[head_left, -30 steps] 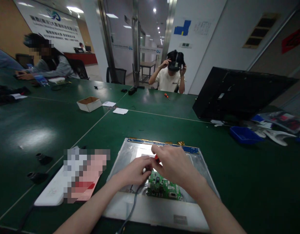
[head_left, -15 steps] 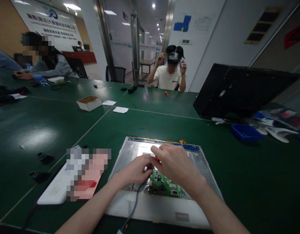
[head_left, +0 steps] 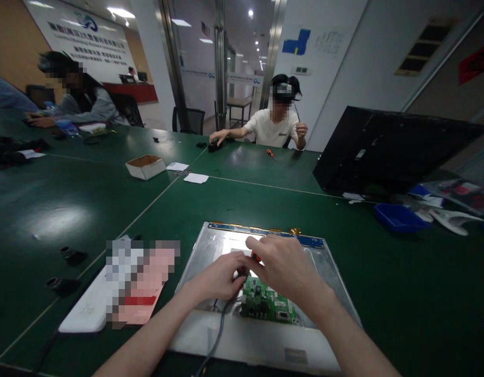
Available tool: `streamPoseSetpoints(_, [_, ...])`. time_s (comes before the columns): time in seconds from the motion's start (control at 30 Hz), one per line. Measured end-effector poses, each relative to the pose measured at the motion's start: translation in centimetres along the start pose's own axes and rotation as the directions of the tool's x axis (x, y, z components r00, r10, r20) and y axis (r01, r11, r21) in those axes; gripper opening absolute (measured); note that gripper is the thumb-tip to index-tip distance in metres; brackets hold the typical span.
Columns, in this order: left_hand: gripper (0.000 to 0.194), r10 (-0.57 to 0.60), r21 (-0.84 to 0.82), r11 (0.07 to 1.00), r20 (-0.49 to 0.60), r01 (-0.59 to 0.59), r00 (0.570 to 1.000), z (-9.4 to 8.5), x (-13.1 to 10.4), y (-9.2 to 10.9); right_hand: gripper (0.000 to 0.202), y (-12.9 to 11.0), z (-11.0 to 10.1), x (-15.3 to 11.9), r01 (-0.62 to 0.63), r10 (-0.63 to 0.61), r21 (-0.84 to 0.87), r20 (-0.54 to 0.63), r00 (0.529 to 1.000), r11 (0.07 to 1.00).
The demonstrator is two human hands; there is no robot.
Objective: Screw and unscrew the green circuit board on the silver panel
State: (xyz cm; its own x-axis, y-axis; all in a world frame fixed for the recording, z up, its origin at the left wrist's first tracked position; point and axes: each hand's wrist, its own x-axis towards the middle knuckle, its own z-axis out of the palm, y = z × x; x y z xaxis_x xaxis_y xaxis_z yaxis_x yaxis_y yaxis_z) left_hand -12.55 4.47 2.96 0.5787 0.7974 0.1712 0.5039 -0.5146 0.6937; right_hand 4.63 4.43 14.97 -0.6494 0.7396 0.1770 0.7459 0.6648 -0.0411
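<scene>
A metal display panel lies on the green table, with a green circuit board on it and a blue strip along its far edge. My right hand is curled over the board around a red and black tool handle, whose tip is hidden. Close against it, my left hand has its fingers pinched at the board's upper left corner; what they hold is too small to tell. A grey cable runs from below my left hand over the panel's near edge.
White and pink objects lie left of the panel. A white box and a blue tray stand farther off. A large black panel leans at right. One person sits opposite, another at left.
The person opposite has lowered both hands from the head; one now touches a black object on the table. My hands have barely moved. The view has shifted slightly.
</scene>
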Motion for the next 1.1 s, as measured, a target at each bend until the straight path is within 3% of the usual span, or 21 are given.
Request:
streamPoseSetpoints(0.1, [0.02,-0.004,-0.007,1.0,0.001,0.004,1.0,-0.09,0.01,0.03,0.006,0.06,-0.14,-0.11,0.027,-0.027,0.09,-0.003,1.0,0.996])
streamPoseSetpoints(0.2, [0.022,-0.015,-0.016,1.0,0.015,0.015,1.0,-0.22,0.09,0.2,0.015,0.29,-0.36,-0.33,0.065,-0.066,0.168,-0.002,0.998,0.984])
streamPoseSetpoints(0.43, [0.024,-0.014,0.005,1.0,0.012,0.014,1.0,-0.1,0.11,0.21,0.018,0.43,0.02,-0.15,-0.026,0.026,0.011,0.007,1.0,1.0])
streamPoseSetpoints(0.63, [0.021,-0.024,0.04,0.999,0.001,0.024,1.0,0.12,-0.01,-0.19,0.006,0.36,-0.17,-0.18,-0.031,0.032,0.091,-0.009,0.999,0.995])
streamPoseSetpoints(0.73, [0.019,-0.032,0.051,0.998,0.012,0.031,0.999,0.09,0.01,-0.21,0.012,0.36,-0.5,-0.44,0.02,-0.019,0.135,-0.009,1.0,0.991])
streamPoseSetpoints(0.97, [0.02,-0.009,0.057,0.998,0.016,0.008,1.0,-0.04,0.13,0.11,0.016,0.04,-0.24,-0.43,-0.04,0.039,0.035,0.021,0.999,0.999])
streamPoseSetpoints(1.1, [0.018,-0.021,0.062,0.998,0.01,0.02,1.0,-0.19,0.12,0.27,0.006,-0.08,-0.1,-0.42,-0.028,0.028,0.038,-0.012,1.0,0.999])
